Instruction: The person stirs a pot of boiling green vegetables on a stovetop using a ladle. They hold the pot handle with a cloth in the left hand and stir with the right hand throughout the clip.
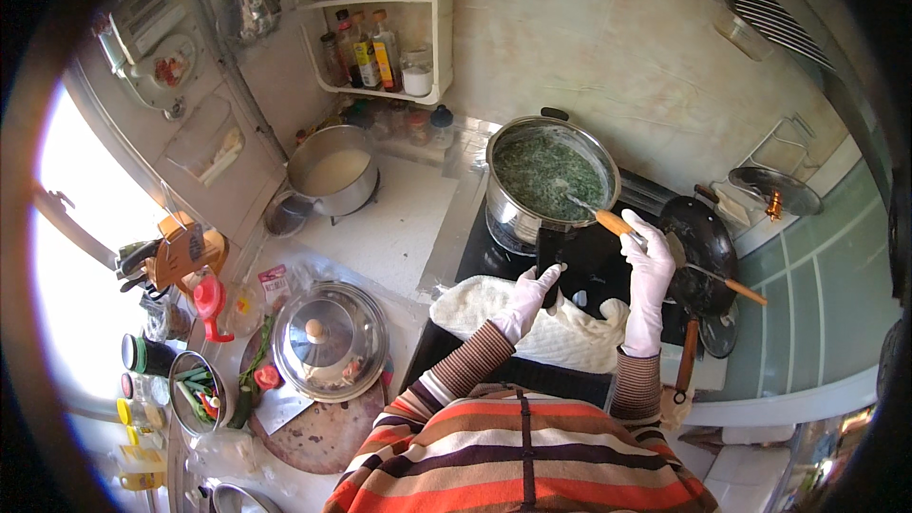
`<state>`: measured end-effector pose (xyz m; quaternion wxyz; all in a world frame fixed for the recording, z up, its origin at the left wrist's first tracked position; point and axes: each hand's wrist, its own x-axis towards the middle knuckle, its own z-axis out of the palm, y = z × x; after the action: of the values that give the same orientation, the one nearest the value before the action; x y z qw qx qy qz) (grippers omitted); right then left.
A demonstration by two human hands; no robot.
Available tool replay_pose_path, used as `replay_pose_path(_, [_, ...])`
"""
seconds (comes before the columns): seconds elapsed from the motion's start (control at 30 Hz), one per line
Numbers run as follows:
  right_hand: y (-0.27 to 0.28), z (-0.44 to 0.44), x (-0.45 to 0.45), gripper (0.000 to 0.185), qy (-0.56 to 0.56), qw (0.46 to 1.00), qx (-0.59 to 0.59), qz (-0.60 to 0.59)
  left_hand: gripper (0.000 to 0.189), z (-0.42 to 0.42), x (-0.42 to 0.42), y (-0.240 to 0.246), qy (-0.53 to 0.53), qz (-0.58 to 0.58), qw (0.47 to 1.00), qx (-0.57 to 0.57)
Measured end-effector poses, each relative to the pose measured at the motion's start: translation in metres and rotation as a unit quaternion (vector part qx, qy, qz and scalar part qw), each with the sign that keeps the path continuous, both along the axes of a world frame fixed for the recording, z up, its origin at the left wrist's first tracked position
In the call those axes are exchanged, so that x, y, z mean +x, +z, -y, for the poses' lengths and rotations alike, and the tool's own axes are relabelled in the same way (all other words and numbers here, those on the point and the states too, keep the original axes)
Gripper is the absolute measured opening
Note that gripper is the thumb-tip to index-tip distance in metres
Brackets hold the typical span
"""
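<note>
A steel pot (516, 214) with green, leafy liquid stands on a black stove. My left hand (531, 299), in a white glove, is closed around the pot's black long handle (550, 256). My gloved right hand (647, 256) holds the wooden handle of a metal utensil (616, 223); its far end dips into the green liquid and is hidden there. A cream cloth (570, 335) lies on the stove's near part, below my hands.
To the right lie a black wok (702, 256) and a wooden-handled spatula (727, 285). On the left are a pot of pale liquid (333, 171), a domed lid (331, 342), a round board (342, 434), a bowl of vegetables (199, 395) and a knife block (182, 256).
</note>
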<state>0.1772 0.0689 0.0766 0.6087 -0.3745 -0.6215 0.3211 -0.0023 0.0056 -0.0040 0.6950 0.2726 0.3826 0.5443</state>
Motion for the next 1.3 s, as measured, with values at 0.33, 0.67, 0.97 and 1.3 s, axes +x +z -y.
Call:
replay_pose_path(0.33, [0.023,-0.015,-0.012,0.028,0.039,0.989,-0.136,-0.039,0.037,0.000,0.000,0.004,0.001,-0.002,1.000,-0.014])
replay_pose_path(0.67, [0.043,-0.052,-0.050,0.024,0.073,0.990,-0.117,0.037,0.035,-0.001,0.000,0.000,0.004,0.002,1.000,-0.006])
replay_pose_path(0.97, [0.076,-0.014,-0.029,0.023,0.009,0.998,-0.028,-0.050,0.037,0.001,0.000,0.005,0.003,0.001,1.000,-0.017])
replay_pose_path(1.3, [0.077,0.039,-0.014,0.025,-0.065,0.995,-0.013,-0.078,0.037,0.000,-0.001,0.005,-0.003,-0.007,1.000,-0.002])
